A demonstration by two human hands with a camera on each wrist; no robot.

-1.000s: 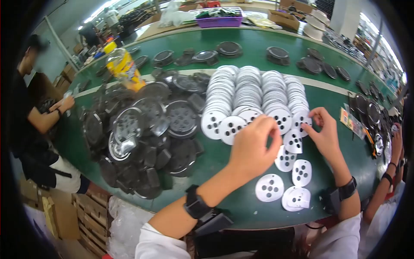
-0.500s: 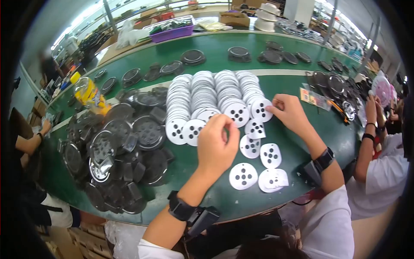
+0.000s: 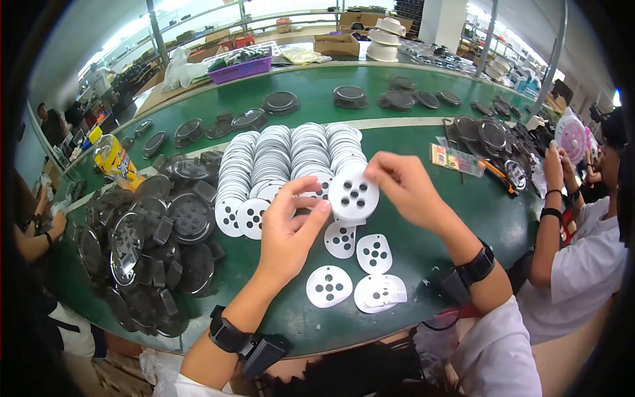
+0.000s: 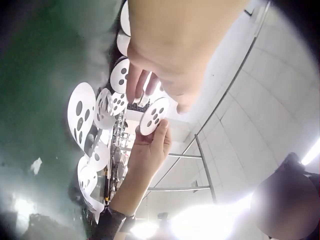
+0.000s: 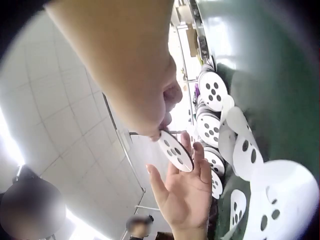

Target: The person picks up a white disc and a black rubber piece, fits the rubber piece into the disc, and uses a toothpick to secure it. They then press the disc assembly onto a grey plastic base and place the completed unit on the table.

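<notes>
My right hand (image 3: 411,193) pinches a round white disc (image 3: 354,196) with several dark holes by its right edge, held above the green table. Left of the disc, my left hand (image 3: 286,231) has its fingers spread and partly bent, with nothing gripped. In the right wrist view the disc (image 5: 176,151) hangs between the right fingertips and the left palm (image 5: 187,200). Rows of stacked white discs (image 3: 272,155) stand behind the hands. Several loose white pieces (image 3: 329,286) lie flat on the table in front of them.
A heap of dark round parts (image 3: 192,217) covers the left side, with a yellow-labelled bottle (image 3: 118,163) behind it. More dark parts (image 3: 349,97) line the far strip. A packet (image 3: 456,160) lies at the right, near another person's arms (image 3: 550,218).
The right hand has lifted a disc off the front of the rightmost row and brought it left. The left hand has come away from the rows, its fingers spreading. The head view has shifted right.
</notes>
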